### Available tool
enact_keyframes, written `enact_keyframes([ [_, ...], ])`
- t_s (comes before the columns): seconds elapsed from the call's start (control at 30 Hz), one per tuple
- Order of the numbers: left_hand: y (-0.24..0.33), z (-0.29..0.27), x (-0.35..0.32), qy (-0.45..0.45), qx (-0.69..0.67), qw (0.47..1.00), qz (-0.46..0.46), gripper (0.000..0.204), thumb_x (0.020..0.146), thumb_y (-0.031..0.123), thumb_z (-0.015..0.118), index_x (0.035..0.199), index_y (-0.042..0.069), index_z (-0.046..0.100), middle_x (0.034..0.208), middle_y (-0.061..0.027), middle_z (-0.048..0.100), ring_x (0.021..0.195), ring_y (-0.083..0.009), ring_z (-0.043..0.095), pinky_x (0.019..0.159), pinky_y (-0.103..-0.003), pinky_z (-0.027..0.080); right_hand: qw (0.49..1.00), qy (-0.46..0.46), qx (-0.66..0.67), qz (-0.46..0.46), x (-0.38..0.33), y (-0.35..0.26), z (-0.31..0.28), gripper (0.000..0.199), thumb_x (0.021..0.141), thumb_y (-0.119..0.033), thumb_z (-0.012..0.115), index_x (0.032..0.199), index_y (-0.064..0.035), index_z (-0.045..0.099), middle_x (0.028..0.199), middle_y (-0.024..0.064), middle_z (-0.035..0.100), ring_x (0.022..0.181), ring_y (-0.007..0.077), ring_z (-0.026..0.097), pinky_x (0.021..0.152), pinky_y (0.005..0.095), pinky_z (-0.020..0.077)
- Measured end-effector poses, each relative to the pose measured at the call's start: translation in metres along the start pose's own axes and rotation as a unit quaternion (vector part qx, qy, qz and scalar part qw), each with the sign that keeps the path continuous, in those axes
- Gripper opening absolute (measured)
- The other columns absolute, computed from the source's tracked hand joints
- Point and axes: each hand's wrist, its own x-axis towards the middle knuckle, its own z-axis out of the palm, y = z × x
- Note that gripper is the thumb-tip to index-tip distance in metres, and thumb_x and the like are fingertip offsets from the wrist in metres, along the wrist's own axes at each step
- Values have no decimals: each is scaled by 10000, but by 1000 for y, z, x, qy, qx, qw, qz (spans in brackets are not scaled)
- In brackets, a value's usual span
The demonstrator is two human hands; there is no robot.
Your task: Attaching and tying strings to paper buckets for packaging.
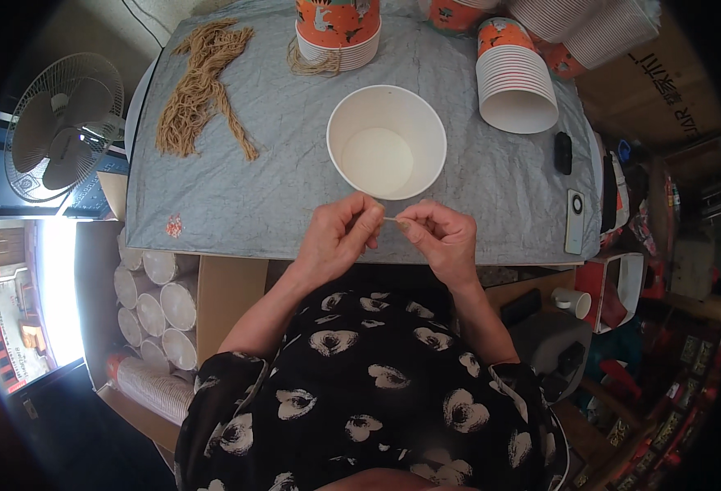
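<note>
So I'm angling both forearms inward, with my left hand (346, 231) and right hand (444, 237) almost meeting, thumbs and fingers pinching a thin pale strand (390, 218) that's crossing the little gap just my side of an open white paper tub (385, 143). My fingers are hiding both its ends, so length's anyone's guess, and the top edge is cutting off an orange-printed tub stack (338, 34).

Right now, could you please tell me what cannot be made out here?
Head view, all three:
Thin strand: its ends, hidden by left hand and right hand.
Orange cup stack: far end, cut off by upper edge.
Reddish patch: what it is, too small.
</note>
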Motion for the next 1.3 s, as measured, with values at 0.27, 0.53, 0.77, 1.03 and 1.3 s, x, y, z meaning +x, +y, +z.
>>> enact_keyframes([
  [0.27,1,-12,-13,80,65,991,82,149,1014,99,613,919,-16,620,745,-25,620,657,-83,624,591,-241,512,998,59,29,11,-1,-7,-11,78,974,-93,689,979,-19,663,761,-82,568,647,-19,442,554,159,326],
  [0.53,18,-22,13,124,342,919,156,241,819,33,782,1033,91,687,1186,-47,655,838,-200,693,647,-304,563,991,122,-29,-48,9,-33,-34,102,988,-95,672,986,3,644,763,-63,560,672,5,476,585,171,371],
  [0.77,-1,-9,0,64,448,860,236,220,771,24,789,956,95,693,1046,-32,663,843,-232,672,689,-345,569,984,31,-150,-91,16,-37,-34,46,948,-25,669,968,9,647,938,13,649,739,68,582,644,211,473],
  [1.03,-9,-1,-12,60,451,860,231,251,741,13,794,957,93,693,1008,-20,652,869,-232,646,708,-357,553,975,-72,-196,68,18,-25,-17,24,955,18,624,936,28,633,1028,54,648,679,50,566,572,201,471],
  [1.3,-11,-1,-16,60,439,866,233,277,726,-3,787,969,90,690,996,-27,645,873,-246,648,717,-369,550,965,-92,-230,88,18,-21,-10,20,946,9,641,931,12,654,873,2,642,674,39,534,567,205,426],
])
